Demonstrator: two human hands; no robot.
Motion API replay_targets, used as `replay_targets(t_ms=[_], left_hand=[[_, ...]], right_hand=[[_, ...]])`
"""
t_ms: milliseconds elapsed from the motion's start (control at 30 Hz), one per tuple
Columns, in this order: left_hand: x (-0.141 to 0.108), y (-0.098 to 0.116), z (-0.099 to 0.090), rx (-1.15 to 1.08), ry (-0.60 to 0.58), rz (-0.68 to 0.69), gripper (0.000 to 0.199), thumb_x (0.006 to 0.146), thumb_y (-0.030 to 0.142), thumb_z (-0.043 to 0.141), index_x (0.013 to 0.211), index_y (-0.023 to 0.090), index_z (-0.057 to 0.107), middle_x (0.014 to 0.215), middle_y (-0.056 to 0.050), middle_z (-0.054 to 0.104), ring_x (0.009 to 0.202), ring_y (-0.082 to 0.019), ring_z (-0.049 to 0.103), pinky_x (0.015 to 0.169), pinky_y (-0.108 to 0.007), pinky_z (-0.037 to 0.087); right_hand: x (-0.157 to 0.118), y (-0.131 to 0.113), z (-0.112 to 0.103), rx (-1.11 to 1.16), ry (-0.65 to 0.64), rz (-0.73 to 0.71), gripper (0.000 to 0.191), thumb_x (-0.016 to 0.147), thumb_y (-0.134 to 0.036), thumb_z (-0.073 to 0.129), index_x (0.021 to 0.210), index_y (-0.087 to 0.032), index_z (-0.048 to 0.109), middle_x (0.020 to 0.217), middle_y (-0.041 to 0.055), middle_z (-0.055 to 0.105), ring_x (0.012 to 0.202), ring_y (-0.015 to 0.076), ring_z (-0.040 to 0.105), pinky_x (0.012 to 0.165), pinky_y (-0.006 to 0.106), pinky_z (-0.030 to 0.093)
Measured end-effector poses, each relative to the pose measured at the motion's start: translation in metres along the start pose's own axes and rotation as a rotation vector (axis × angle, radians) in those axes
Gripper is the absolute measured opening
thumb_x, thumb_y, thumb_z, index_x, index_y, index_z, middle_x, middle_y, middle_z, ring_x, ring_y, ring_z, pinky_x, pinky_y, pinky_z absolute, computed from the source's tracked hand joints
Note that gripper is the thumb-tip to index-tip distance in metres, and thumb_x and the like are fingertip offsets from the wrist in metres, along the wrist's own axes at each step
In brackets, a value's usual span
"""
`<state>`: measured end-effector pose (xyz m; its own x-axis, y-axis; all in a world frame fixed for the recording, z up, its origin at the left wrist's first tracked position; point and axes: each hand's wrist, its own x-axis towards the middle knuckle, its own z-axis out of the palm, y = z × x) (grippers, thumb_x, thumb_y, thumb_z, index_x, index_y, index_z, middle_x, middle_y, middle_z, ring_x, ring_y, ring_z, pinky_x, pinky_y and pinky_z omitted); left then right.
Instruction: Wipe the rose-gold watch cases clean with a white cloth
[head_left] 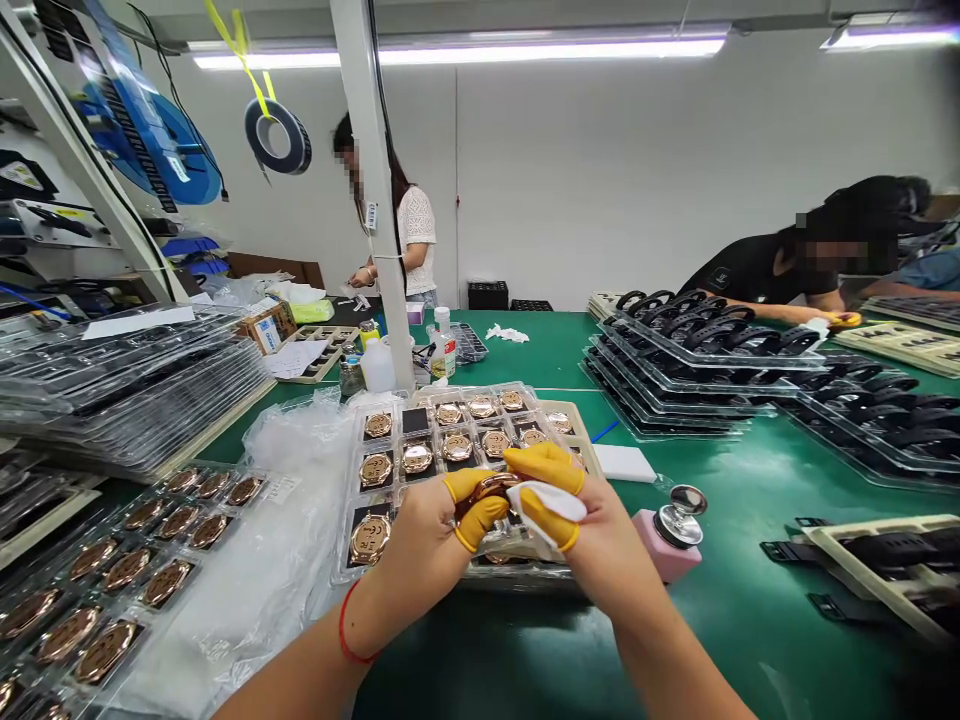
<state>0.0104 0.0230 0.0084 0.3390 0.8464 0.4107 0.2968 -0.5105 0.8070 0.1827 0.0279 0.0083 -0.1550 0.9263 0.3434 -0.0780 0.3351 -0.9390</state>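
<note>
1. Yep, the left hand point(416, 545) and right hand point(592, 545) are both pinching a rose-gold watch case point(480, 487) just above the clear tray point(480, 392), yellow finger cots point(472, 510) pressed together.
2. The right hand is working a white wipe point(547, 503) against it.

rose-gold watch case point(480, 488) between left hand point(416, 545) and right hand point(592, 545), white wipe point(547, 505)

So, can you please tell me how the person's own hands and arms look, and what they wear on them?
The left hand and the right hand each wear yellow finger cots on two fingers, with the other fingers uncovered. A thin red cord circles the left wrist. The forearms are bare, with no sleeves in view.
</note>
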Motion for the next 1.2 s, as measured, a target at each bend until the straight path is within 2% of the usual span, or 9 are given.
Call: replay_targets(t_ms=[100,167,300,367,600,800,933,1067,1200], left_hand=[[0.000,0.002,0.004,-0.224,-0.021,-0.061,0.030,0.092,0.043,0.052,0.103,0.019,0.065,0.091,-0.003,0.070,0.080,-0.016,0.064,0.070,-0.022,0.049],[-0.001,0.002,0.008,-0.222,-0.027,-0.040,0.030,0.092,0.044,0.052,0.104,0.019,0.064,0.091,-0.003,0.070,0.079,-0.016,0.064,0.070,-0.022,0.049],[-0.005,-0.004,0.017,0.076,0.045,0.117,0.024,0.093,0.037,0.051,0.102,0.020,0.065,0.092,-0.005,0.071,0.077,-0.017,0.064,0.070,-0.026,0.047],[-0.007,-0.008,0.021,0.181,0.113,0.216,0.023,0.094,0.035,0.050,0.103,0.020,0.064,0.091,-0.006,0.071,0.079,-0.019,0.065,0.071,-0.027,0.048],[-0.005,-0.016,0.020,0.147,0.104,0.357,0.018,0.094,0.032,0.051,0.100,0.021,0.064,0.091,-0.004,0.071,0.082,-0.016,0.067,0.072,-0.024,0.050],[0.001,-0.013,0.001,0.193,-0.078,0.401,0.021,0.095,0.031,0.049,0.105,0.022,0.066,0.102,-0.007,0.071,0.092,-0.019,0.066,0.080,-0.027,0.051],[0.003,-0.013,0.003,-0.021,-0.097,0.311,0.026,0.093,0.037,0.052,0.099,0.019,0.069,0.095,-0.008,0.072,0.088,-0.019,0.066,0.080,-0.028,0.052],[0.004,-0.015,0.014,-0.311,-0.056,0.023,0.040,0.085,0.053,0.058,0.092,0.015,0.070,0.080,-0.007,0.071,0.060,-0.014,0.061,0.054,-0.023,0.051],[0.007,-0.010,0.015,-0.285,0.019,-0.115,0.043,0.082,0.054,0.061,0.097,0.015,0.070,0.082,-0.007,0.071,0.057,-0.012,0.056,0.050,-0.022,0.048]], right_hand=[[-0.007,0.003,0.015,-0.209,0.024,-0.188,0.021,0.082,-0.023,0.063,0.101,-0.029,0.072,0.102,0.0034,0.068,0.097,0.0193,0.060,0.088,0.032,0.046],[-0.011,0.011,0.026,-0.163,0.119,-0.217,0.016,0.084,-0.025,0.059,0.093,-0.026,0.072,0.094,0.0038,0.069,0.089,0.0190,0.062,0.081,0.031,0.048],[-0.016,0.027,0.042,0.245,0.325,0.007,0.018,0.078,-0.038,0.063,0.088,-0.023,0.066,0.082,0.0039,0.069,0.072,0.0191,0.064,0.064,0.030,0.052],[-0.016,0.026,0.046,0.400,0.351,0.106,0.022,0.073,-0.041,0.066,0.086,-0.023,0.064,0.080,0.0040,0.069,0.071,0.0204,0.064,0.063,0.031,0.053],[-0.007,0.002,0.041,0.420,0.200,0.217,0.028,0.071,-0.050,0.065,0.079,-0.023,0.065,0.074,0.0051,0.070,0.077,0.0236,0.066,0.066,0.034,0.053],[-0.004,0.002,0.032,0.545,0.006,0.318,0.030,0.066,-0.040,0.076,0.087,-0.020,0.070,0.076,0.0032,0.071,0.077,0.0208,0.066,0.065,0.029,0.052],[-0.006,0.001,0.027,0.463,0.037,0.254,0.028,0.067,-0.033,0.078,0.092,-0.022,0.071,0.080,0.0013,0.071,0.077,0.0189,0.066,0.066,0.028,0.052],[-0.002,0.001,0.014,0.296,0.046,0.189,0.026,0.076,-0.038,0.070,0.096,-0.021,0.071,0.085,0.0031,0.071,0.081,0.0203,0.065,0.071,0.030,0.051],[0.001,0.001,-0.001,0.112,0.201,0.061,0.028,0.083,-0.041,0.063,0.104,-0.023,0.070,0.096,0.0058,0.070,0.093,0.0221,0.061,0.081,0.033,0.049]])
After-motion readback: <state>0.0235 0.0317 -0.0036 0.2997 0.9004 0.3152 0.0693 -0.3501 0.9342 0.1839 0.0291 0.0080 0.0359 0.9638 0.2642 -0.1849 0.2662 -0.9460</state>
